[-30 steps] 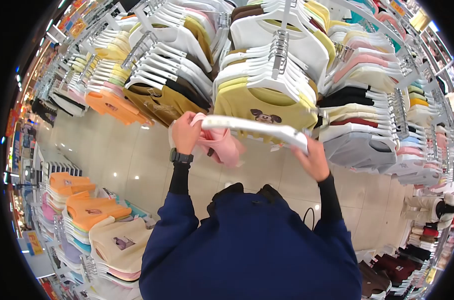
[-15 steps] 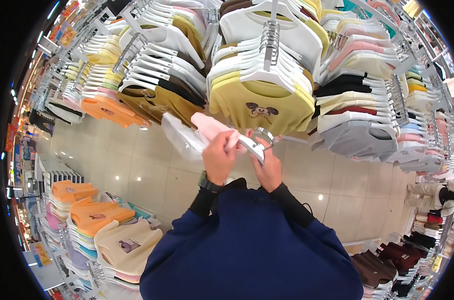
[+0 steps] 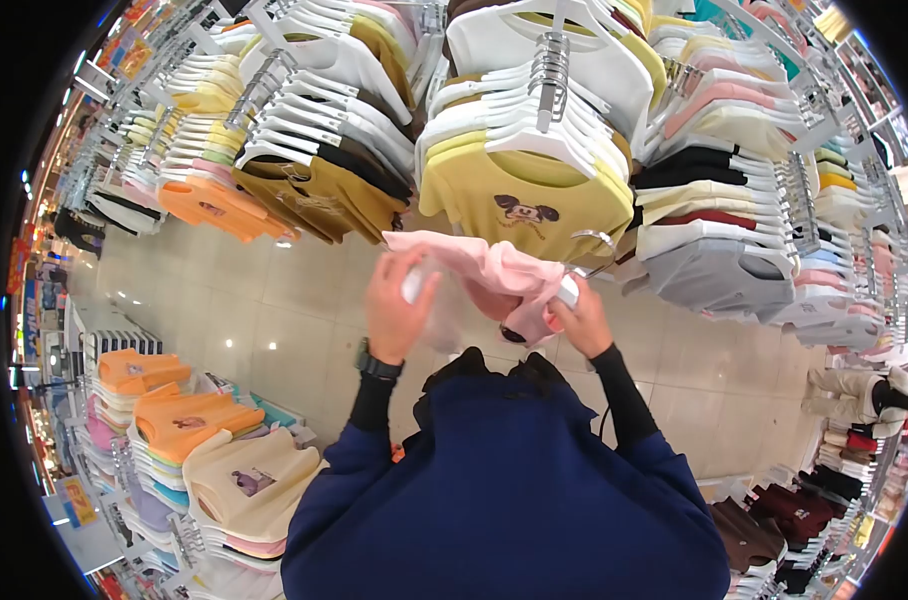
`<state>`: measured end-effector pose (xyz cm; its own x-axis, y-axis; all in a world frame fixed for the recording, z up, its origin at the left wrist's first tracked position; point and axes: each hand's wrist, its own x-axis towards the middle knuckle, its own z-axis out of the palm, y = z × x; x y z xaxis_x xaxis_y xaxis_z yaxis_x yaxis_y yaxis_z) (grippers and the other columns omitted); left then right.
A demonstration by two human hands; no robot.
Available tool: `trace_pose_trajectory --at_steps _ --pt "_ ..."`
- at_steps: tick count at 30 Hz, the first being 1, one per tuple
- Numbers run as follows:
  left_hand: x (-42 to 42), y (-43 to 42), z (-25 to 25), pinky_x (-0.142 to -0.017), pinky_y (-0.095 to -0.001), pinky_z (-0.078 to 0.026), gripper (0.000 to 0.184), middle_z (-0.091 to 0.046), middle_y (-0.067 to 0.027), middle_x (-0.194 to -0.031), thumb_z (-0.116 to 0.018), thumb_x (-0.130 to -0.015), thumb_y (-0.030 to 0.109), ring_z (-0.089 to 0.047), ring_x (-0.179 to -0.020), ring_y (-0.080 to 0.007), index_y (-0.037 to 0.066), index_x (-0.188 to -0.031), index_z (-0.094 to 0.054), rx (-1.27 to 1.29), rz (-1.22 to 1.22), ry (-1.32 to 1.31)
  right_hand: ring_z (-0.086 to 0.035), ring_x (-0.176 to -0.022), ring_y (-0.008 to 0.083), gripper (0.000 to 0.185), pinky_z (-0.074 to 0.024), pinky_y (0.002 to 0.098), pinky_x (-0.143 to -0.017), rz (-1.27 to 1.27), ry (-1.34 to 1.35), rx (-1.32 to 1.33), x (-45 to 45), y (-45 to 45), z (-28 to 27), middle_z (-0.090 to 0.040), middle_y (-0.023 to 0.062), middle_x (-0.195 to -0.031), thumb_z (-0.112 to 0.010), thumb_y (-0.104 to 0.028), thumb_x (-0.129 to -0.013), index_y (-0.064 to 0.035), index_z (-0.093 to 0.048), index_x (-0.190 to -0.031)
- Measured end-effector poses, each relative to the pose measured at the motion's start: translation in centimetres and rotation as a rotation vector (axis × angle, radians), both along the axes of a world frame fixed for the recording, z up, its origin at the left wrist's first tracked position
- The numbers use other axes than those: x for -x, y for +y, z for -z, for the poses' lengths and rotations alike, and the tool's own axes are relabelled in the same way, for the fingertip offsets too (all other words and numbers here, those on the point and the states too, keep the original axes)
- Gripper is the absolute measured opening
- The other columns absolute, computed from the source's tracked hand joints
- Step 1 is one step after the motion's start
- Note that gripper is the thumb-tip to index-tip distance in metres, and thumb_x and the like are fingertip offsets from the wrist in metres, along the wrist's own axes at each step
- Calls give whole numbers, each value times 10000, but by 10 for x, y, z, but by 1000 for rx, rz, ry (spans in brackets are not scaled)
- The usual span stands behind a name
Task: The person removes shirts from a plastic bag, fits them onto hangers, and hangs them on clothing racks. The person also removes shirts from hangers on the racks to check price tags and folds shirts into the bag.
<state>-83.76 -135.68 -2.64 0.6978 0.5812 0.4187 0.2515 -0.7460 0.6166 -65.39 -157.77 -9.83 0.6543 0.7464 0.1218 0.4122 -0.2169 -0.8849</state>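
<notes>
In front of my chest hangs a pink shirt (image 3: 489, 265), its folds loose and a dark print showing low on it. My right hand (image 3: 586, 322) grips a white hanger (image 3: 570, 291) at the shirt's right side; a metal hook (image 3: 599, 243) sticks up beyond it. At the shirt's left side, my left hand (image 3: 398, 305) is curled round something whitish. Blurred clear plastic bag (image 3: 440, 322) material hangs below those fingers. The rest of the hanger is hidden by the shirt.
Just ahead, a rack holds yellow shirts (image 3: 519, 205) on white hangers. Brown shirts (image 3: 309, 200) hang left of it, grey ones (image 3: 719, 275) right. Stacked shirts (image 3: 244, 480) stand at lower left, dark clothes (image 3: 774, 530) at lower right. A person (image 3: 874, 395) is at far right.
My hands have moved apart, the left going left and the right going right. The bunched pink shirt has opened out between them, and the plastic has dropped below my left hand.
</notes>
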Motion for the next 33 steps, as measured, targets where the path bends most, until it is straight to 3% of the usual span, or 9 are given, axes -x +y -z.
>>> trace_pose_trajectory --at_steps 5,10,15,19,20,23,26,30,33 --pt "-10 18 -22 -662 -343 -528 385 -627 -35 -1126 -720 -796 191 -659 -800 -250 129 -1166 -634 -241 161 212 -659 -797 339 336 -500 374 -711 -156 20 85 -20 -14 -43 -654 188 -855 -639 -152 -833 32 -555 -1101" --pt "-44 0 -9 -577 -383 -493 226 -605 -30 -810 -728 -736 229 -633 -698 -268 123 -913 -636 -364 354 318 -600 -831 427 351 -475 456 -705 -235 -73 86 -15 -8 -54 -589 225 -905 -644 -230 -842 -19 -475 -1067" --pt "-62 -13 -12 -580 -392 -494 212 -605 -64 -757 -714 -731 219 -640 -702 -280 97 -855 -592 -364 503 346 -599 -849 424 336 -473 463 -717 -226 -63 57 -1 -2 -65 -592 225 -882 -616 -254 -873 -33 -452 -1067" --pt "-69 -19 -17 -557 -403 -485 231 -608 -65 -741 -709 -732 231 -643 -675 -287 94 -840 -558 -340 634 352 -621 -902 429 522 -498 445 -775 -220 12 129 5 -7 -52 -642 228 -1001 -625 -226 -883 -23 -384 -1299" --pt "-71 -19 -16 -557 -404 -485 240 -608 -67 -738 -712 -731 238 -642 -672 -291 93 -842 -555 -331 657 352 -615 -818 430 325 -476 471 -702 -200 28 86 10 -8 -59 -615 238 -870 -582 -248 -907 -24 -414 -1073" --pt "-78 -21 -13 -556 -403 -487 259 -632 -80 -726 -722 -717 287 -641 -669 -304 100 -843 -594 -289 739 370 -616 -801 433 344 -478 472 -704 -245 24 91 11 -10 -44 -613 245 -851 -590 -222 -900 -22 -401 -1107" --pt "-83 -20 -19 -567 -398 -488 272 -654 -86 -724 -744 -696 329 -640 -676 -308 119 -835 -641 -237 852 429 -627 -781 395 342 -484 452 -698 -366 10 138 7 -17 -36 -618 224 -887 -515 -284 -954 -8 -426 -1134" --pt "-75 -25 -25 -600 -390 -488 332 -668 -82 -746 -802 -638 384 -634 -702 -315 140 -822 -674 -199 913 512 -626 -807 240 580 -511 365 -704 -681 474 195 -22 -36 -32 -628 106 -1007 -302 -525 -1001 -33 -493 -1242" --pt "-65 -25 -31 -599 -383 -488 365 -669 -81 -748 -819 -607 386 -629 -700 -316 147 -849 -688 -193 925 440 -620 -810 181 514 -523 330 -672 -653 685 500 -43 -38 -36 -635 84 -975 -314 -460 -1006 -57 -573 -1193"
